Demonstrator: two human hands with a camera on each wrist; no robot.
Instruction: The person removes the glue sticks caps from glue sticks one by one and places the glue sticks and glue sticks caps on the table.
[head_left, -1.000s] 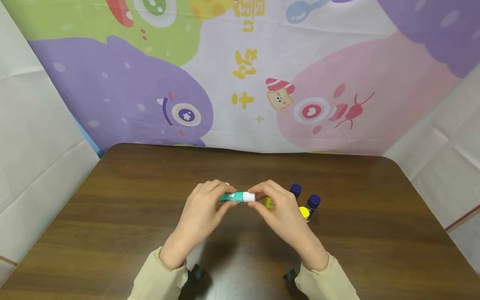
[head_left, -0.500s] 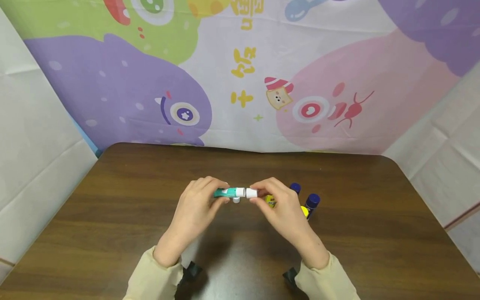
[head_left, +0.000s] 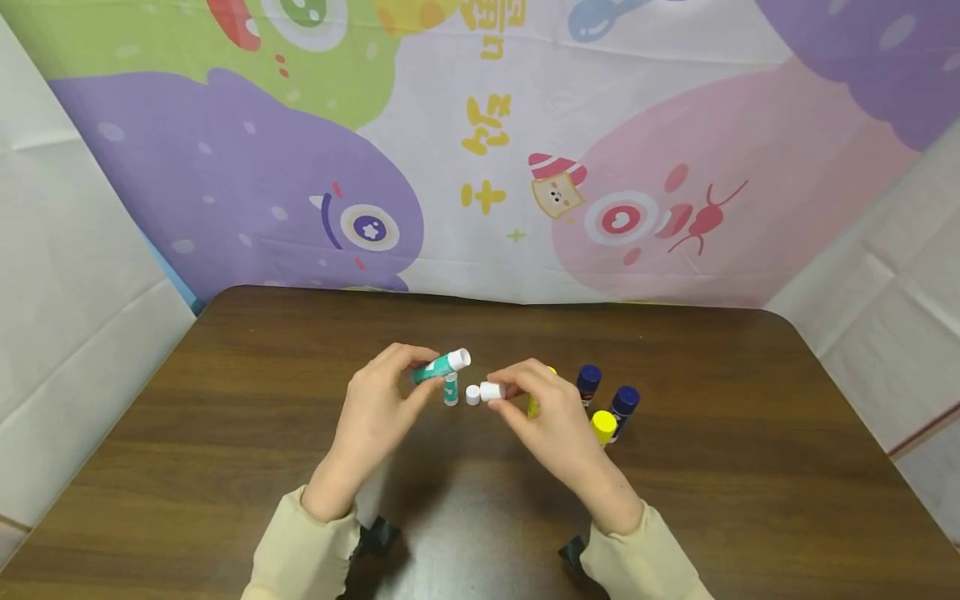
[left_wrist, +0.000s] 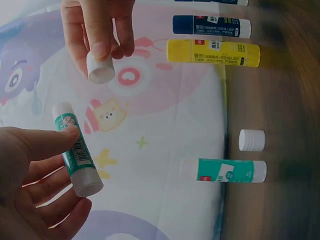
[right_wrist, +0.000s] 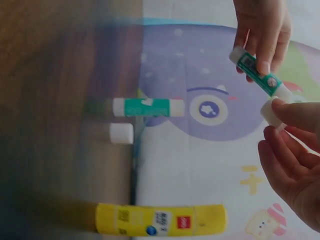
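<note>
My left hand [head_left: 375, 408] holds a green glue stick [head_left: 435, 367] between thumb and fingers, tilted, its uncapped white end pointing up and right. A white cap [head_left: 491, 391] is pinched in the fingertips of my right hand [head_left: 555, 421], apart from the stick in the head view. In the left wrist view the thumb lies across the label of the held stick [left_wrist: 77, 150], with the cap [left_wrist: 101, 69] farther up. Below and between the hands, a second green glue stick [head_left: 451, 392] stands upright on the table, and a second white cap [head_left: 472, 395] sits beside it.
To the right stand a yellow glue stick [head_left: 603, 427] and two navy glue sticks [head_left: 625, 403], close together. Another yellow glue stick [right_wrist: 160, 220] is partly hidden behind the right hand in the head view. A cartoon-printed cloth [head_left: 480, 250] hangs behind the brown table [head_left: 225, 433].
The white cap has come off the green glue stick. The left hand has drawn the stick left and tilted it up; the right hand has moved slightly left and down with the cap.
</note>
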